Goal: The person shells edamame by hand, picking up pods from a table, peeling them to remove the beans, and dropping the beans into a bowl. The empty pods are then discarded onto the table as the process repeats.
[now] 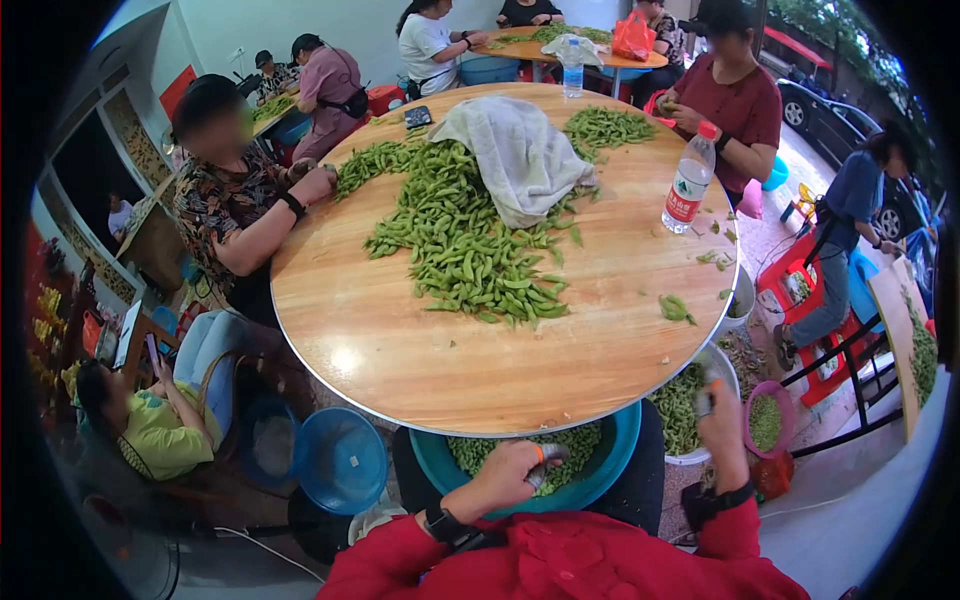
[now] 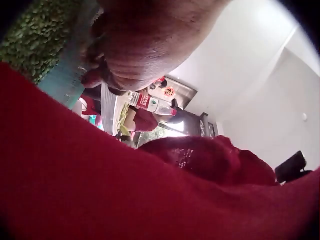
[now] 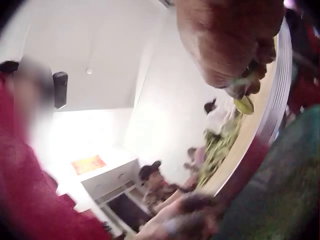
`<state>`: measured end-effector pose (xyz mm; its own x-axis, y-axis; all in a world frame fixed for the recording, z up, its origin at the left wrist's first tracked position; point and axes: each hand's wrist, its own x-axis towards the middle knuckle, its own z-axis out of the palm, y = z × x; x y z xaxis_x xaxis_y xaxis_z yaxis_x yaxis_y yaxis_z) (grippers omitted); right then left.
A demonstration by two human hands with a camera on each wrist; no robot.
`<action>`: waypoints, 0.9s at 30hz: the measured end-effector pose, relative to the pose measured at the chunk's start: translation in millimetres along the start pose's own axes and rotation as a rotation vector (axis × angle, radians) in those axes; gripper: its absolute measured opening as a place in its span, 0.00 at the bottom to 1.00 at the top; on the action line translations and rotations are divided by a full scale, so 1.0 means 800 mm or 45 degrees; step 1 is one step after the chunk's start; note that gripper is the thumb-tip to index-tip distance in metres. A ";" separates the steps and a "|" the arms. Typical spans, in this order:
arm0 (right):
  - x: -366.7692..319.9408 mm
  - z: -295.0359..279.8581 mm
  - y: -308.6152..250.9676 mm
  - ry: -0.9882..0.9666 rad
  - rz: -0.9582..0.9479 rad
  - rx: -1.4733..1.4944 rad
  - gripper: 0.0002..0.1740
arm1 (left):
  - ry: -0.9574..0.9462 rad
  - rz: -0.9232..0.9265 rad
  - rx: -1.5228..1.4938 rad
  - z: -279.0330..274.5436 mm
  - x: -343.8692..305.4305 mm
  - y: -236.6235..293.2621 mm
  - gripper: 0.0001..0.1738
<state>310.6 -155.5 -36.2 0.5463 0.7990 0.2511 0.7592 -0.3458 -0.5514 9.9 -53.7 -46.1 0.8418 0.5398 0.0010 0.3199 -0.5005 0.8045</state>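
My left hand (image 1: pixel 508 475) is over the teal basin (image 1: pixel 622 450), which holds shelled green beans (image 1: pixel 480 452). Its fingers are curled, with grey and orange wrapping on a finger, and I cannot tell whether anything is between them. My right hand (image 1: pixel 722 425) is above the white bucket (image 1: pixel 735 375) of green pods (image 1: pixel 682 410), blurred in the head view. In the right wrist view its fingertips pinch a yellowish-green bean pod (image 3: pixel 244 105). A big heap of bean pods (image 1: pixel 470 240) lies on the round wooden table (image 1: pixel 380 370), with a pale cloth (image 1: pixel 520 160) over part of it.
A water bottle (image 1: pixel 690 180) stands at the table's right, near a few stray pods (image 1: pixel 676 309). A blue basin (image 1: pixel 343 460) is at floor level on the left, a pink basin (image 1: pixel 766 420) on the right. People sit at the table and behind it.
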 end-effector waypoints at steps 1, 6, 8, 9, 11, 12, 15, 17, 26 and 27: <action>0.009 -0.012 0.011 0.087 0.029 -0.100 0.07 | -0.010 0.102 0.046 -0.001 0.001 -0.002 0.19; 0.051 -0.016 0.021 -0.022 0.025 0.143 0.03 | 0.050 0.155 -0.012 -0.033 0.001 0.014 0.15; 0.077 -0.002 -0.027 -0.099 -0.140 0.213 0.04 | 0.423 0.031 -0.195 -0.055 0.009 -0.001 0.13; 0.091 0.005 -0.056 -0.142 -0.219 0.243 0.04 | 0.606 -0.034 -0.296 -0.066 0.013 -0.013 0.12; 0.124 0.035 -0.091 -0.314 -0.283 0.216 0.05 | 1.019 -0.009 -0.155 -0.118 0.046 -0.056 0.14; 0.140 0.046 -0.112 -0.386 -0.296 0.179 0.06 | 1.054 -0.023 -0.212 -0.141 0.060 -0.095 0.18; 0.192 0.111 -0.127 -0.504 -0.390 0.097 0.08 | 1.174 -0.279 -0.405 -0.195 0.110 -0.175 0.19; 0.209 0.133 -0.150 -0.545 -0.356 0.163 0.09 | 1.222 -0.208 -0.319 -0.206 0.140 -0.187 0.19; 0.194 0.197 -0.205 -0.752 -0.739 0.126 0.14 | 0.854 -0.191 -0.346 -0.164 0.154 -0.144 0.16; 0.187 0.192 -0.203 -0.721 -0.754 0.174 0.13 | 0.855 -0.128 -0.543 -0.162 0.145 -0.141 0.16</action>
<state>215.2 95.8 -31.1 -0.2187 0.9694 0.1119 0.7953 0.2435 -0.5551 15.2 152.7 -59.5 0.3332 0.9284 0.1644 0.0721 -0.1990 0.9774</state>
